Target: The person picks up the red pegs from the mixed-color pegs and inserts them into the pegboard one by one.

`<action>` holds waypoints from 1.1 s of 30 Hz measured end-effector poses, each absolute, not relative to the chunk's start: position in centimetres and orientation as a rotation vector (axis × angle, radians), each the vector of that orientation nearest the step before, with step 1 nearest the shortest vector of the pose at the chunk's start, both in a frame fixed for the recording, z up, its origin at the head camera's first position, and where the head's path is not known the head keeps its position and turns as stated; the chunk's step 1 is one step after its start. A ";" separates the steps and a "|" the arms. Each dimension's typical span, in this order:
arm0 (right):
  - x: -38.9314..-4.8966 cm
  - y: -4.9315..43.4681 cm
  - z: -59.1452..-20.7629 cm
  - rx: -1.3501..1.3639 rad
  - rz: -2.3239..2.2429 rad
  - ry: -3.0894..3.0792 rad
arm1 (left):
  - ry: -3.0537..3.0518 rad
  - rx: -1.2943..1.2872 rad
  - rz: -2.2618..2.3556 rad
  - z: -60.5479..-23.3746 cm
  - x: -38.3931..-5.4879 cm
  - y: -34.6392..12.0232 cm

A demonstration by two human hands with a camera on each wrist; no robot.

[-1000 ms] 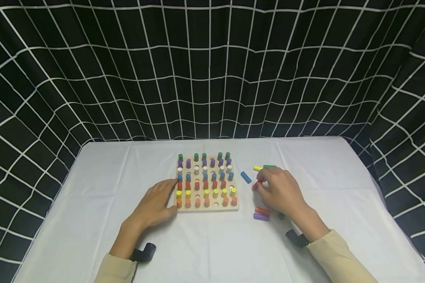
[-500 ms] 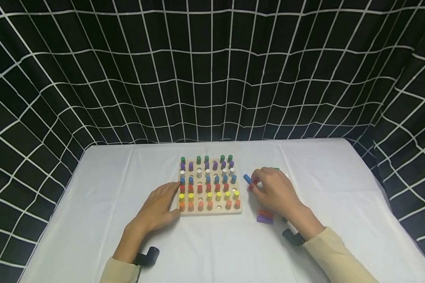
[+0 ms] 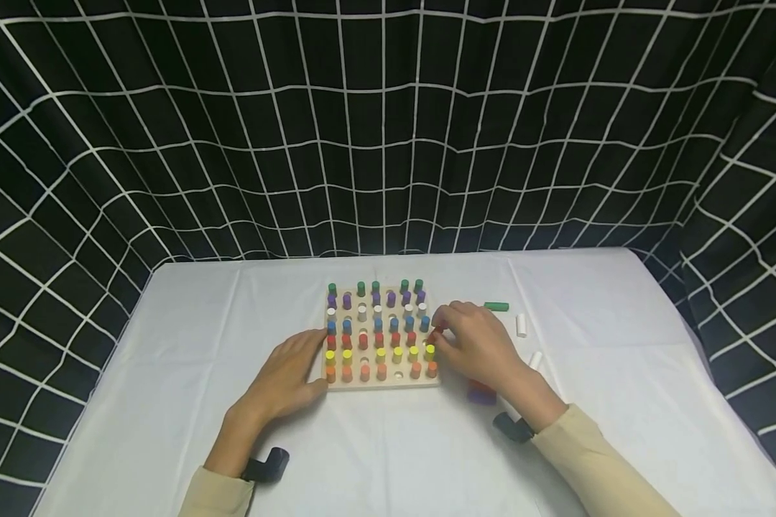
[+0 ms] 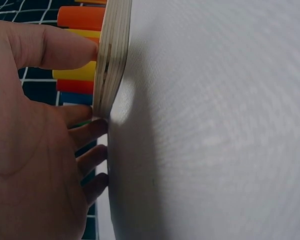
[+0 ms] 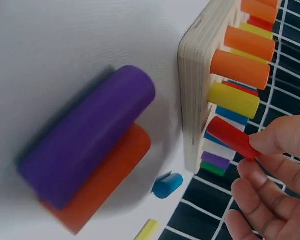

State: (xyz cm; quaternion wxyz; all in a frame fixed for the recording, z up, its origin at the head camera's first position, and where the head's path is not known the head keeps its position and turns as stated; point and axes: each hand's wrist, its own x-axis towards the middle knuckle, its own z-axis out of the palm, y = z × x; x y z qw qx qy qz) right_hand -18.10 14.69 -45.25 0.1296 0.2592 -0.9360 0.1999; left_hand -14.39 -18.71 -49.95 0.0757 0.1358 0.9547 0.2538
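A wooden pegboard (image 3: 381,387) with rows of coloured pegs lies on the white table; some holes hold no peg. At its left side my left hand (image 3: 284,377) rests, the thumb (image 4: 65,47) and fingertips touching the board's edge in the left wrist view. My right hand (image 3: 478,345) pinches a red peg (image 3: 436,334) between thumb and fingers at the right end of the red row. In the right wrist view this red peg (image 5: 232,137) slants, its far end close to the board beside a yellow peg (image 5: 235,100). Whether that end has entered a hole I cannot tell.
Loose pegs lie right of the board: a green one (image 3: 496,306), a white one (image 3: 521,325) and another white one (image 3: 536,359). Purple (image 5: 87,137) and orange (image 5: 100,185) pegs lie side by side, near a blue peg (image 5: 168,185). A gridded black curtain (image 3: 388,129) hangs behind.
My right hand has picked the red peg off the table and carried it left to the board's right edge. The left hand stays at the board's left side.
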 end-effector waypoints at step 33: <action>-17.7 13.5 -45.4 0.746 0.621 -2.764 | 2.877 0.401 0.760 -50.0 -14.2 -18.7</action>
